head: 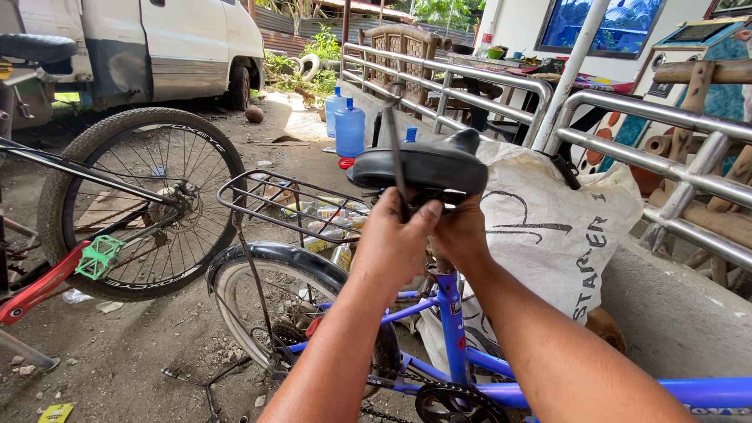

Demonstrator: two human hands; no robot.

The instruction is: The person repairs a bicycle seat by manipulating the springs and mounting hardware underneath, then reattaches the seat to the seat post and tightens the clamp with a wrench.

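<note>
In the head view, a black saddle (423, 167) is being worked on from below by both hands. The saddle is sitting on top of the seat post of a blue frame (452, 329), near the middle of the picture. A thin dark tool (395, 141) is being gripped by the left hand (392, 239), whose fingers are closed around its lower end; the tool is standing almost upright in front of the saddle. The right hand (460, 231) is being pressed against the clamp under the saddle, touching the left hand; whether its fingers are pinching something cannot be told, because they are hidden. Behind the saddle, a wire rack (290, 205) is being carried over the rear wheel (270, 301). A white sack (560, 227) is leaning against the steel rails (666, 149) on the right. A second bicycle wheel (141, 211) is standing on the left.

A slip seems possible: if the tool is being turned hard and is not well seated, it may jump off, and the knuckles may be knocked against the rack. The saddle may also be tilted if the clamp is loosened too much.
</note>
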